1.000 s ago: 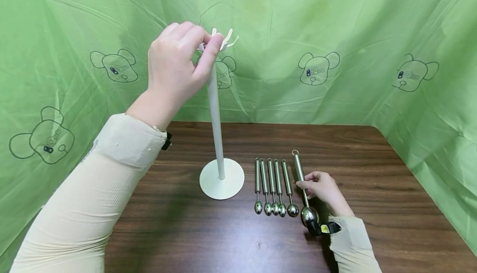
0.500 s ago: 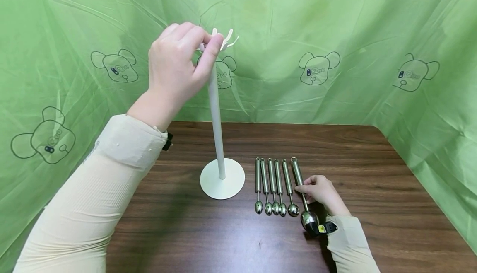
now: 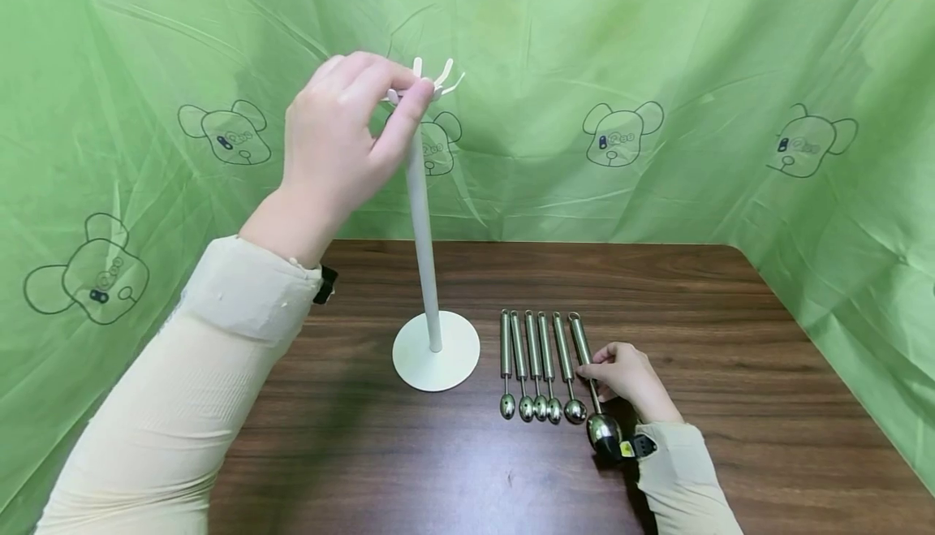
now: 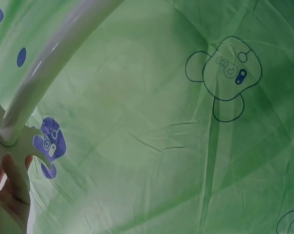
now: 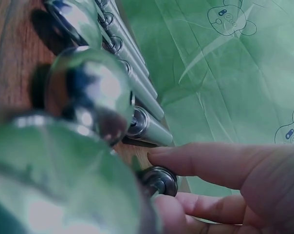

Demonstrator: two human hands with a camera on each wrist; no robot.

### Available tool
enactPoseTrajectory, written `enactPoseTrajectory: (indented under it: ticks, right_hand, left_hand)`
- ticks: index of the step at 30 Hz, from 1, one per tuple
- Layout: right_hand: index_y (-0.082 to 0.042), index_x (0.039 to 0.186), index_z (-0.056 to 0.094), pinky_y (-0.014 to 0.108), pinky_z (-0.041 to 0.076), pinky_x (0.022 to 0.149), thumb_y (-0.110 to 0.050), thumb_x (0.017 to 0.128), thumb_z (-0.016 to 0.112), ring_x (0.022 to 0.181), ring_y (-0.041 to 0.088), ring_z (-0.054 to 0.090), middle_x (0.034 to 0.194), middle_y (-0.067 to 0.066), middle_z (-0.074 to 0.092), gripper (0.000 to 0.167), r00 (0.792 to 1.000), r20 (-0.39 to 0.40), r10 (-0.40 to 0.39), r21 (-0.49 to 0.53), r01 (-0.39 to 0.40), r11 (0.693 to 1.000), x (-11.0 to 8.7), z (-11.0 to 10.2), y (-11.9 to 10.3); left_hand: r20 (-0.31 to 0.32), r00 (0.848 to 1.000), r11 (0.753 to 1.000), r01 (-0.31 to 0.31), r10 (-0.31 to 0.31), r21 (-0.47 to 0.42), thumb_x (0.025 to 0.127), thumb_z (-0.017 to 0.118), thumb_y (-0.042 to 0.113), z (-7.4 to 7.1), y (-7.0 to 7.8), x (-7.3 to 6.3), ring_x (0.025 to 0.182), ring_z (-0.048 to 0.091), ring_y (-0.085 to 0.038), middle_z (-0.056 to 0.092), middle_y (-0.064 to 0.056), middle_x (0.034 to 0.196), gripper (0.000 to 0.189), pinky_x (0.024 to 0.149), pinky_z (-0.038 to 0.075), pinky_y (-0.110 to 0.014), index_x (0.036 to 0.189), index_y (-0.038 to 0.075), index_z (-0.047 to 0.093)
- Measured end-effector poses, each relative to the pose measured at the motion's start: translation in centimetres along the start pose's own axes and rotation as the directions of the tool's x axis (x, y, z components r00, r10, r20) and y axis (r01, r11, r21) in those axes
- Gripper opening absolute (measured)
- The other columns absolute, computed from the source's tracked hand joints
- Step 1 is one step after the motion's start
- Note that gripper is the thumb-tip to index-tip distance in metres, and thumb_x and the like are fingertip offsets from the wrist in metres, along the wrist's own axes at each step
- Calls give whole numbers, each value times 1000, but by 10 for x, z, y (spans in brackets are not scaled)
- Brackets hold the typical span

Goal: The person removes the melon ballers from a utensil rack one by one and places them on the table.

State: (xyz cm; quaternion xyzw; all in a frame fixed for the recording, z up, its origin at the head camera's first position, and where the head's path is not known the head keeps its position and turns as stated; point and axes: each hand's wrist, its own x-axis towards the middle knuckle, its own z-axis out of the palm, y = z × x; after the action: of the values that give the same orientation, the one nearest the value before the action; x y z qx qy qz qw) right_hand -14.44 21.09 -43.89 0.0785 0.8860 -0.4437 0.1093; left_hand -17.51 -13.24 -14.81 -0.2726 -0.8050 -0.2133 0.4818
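Note:
My left hand (image 3: 336, 129) pinches the hooked top of a white stand (image 3: 421, 226) between thumb and fingers. In the left wrist view the thumb (image 4: 15, 180) presses against the hook plate (image 4: 32, 146) around the pole. To the right of the stand, my right hand (image 3: 631, 377) pinches the handle of the largest metal scoop (image 3: 580, 336), its round bowl toward me. This scoop lies at the right end of a row of smaller scoops (image 3: 544, 348). In the right wrist view its bowl (image 5: 64, 180) fills the lower left, and the thumb (image 5: 200, 161) lies over the handle.
The stand's round white base (image 3: 453, 373) sits on the dark wooden table (image 3: 409, 470), left of the scoops. Green cloth (image 3: 526, 32) printed with bear heads hangs behind and at both sides.
My right hand has brought the largest scoop down and leftward, so its ring end now lines up with the row. The left hand stays at the stand's top, dipping very slightly.

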Motion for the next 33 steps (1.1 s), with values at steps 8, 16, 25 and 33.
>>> enactPoseTrajectory:
  ticks: [8,16,25,33]
  right_hand:
    - [8,111,57,33,58,53,-21,85,76,53,15,64,88,14,68,44,999,46,6,20,-7,1000,2,-3,-1]
    - [10,117,57,34,59,55,-26,86,75,59,17,65,94,17,68,50,999,49,-9,22,8,1000,1,-12,-4]
    - [9,124,54,32,60,60,-28,94,67,64,18,70,95,22,72,49,995,-43,-86,84,89,992,-7,-27,-14]
    - [3,130,57,23,58,70,-34,96,64,74,11,73,111,25,71,51,952,-211,-223,37,236,971,-24,-37,-40]
  left_hand:
    - [-29,1000,1000,6,-5,24,100,54,36,-7,3,-6,102,61,-30,72,-7,114,35,76,49,-44,110,10,76]
    - [-95,996,1000,-4,3,-14,98,59,32,-15,10,-16,100,61,-33,69,-9,121,33,73,45,-42,117,9,73]
    - [-140,989,996,42,-53,-79,93,63,26,-18,21,-42,95,61,-32,66,-9,126,34,66,48,-38,122,8,70]
    - [-126,989,994,73,-82,-76,98,55,41,-12,26,-76,83,59,-31,65,-11,128,46,67,49,-41,126,6,66]
